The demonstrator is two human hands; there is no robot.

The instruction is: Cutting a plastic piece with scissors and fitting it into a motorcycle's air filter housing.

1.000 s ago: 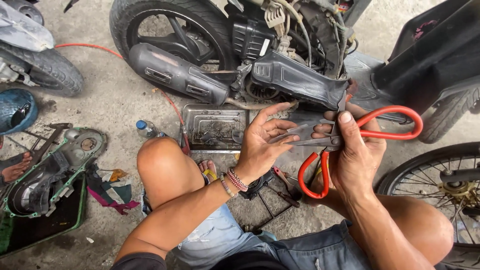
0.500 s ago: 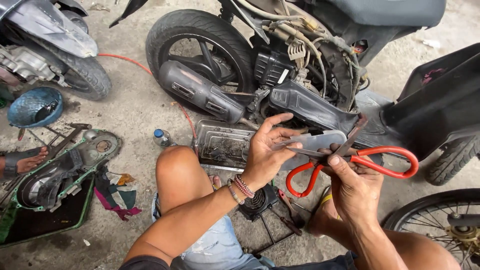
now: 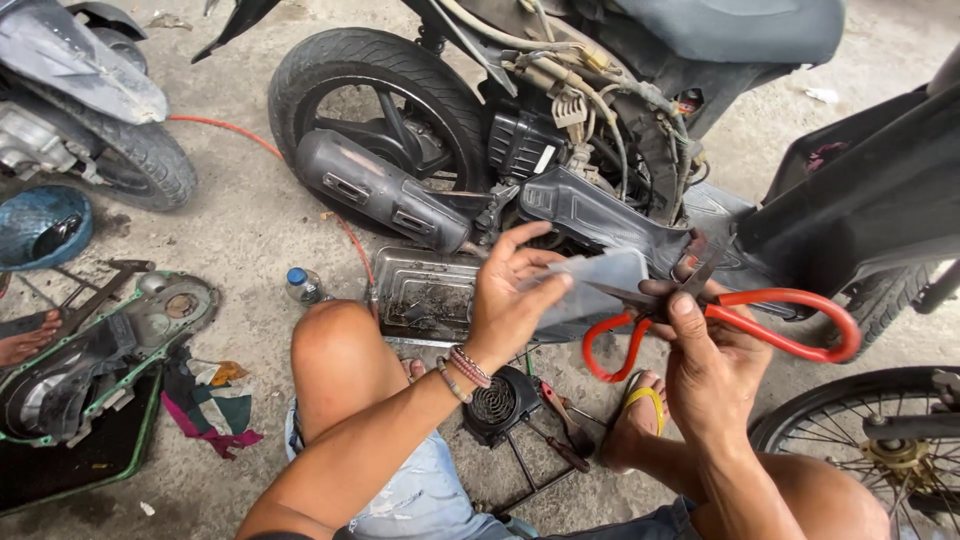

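Note:
My left hand holds a thin, pale translucent plastic sheet by its left edge, fingers spread along it. My right hand grips large scissors with red loop handles; their dark blades sit at the sheet's right edge. Both hands hover in front of a stripped motorcycle, above my bent knees.
A dirty metal tray lies on the concrete below the exhaust. A small black fan part and screwdrivers sit between my feet. An engine cover, rags, a small bottle, a blue basket, another motorcycle and a spoked wheel surround me.
The view has shifted up and left, showing more of the motorcycle. The scissors stay at the sheet's edge, and both hands keep their grip.

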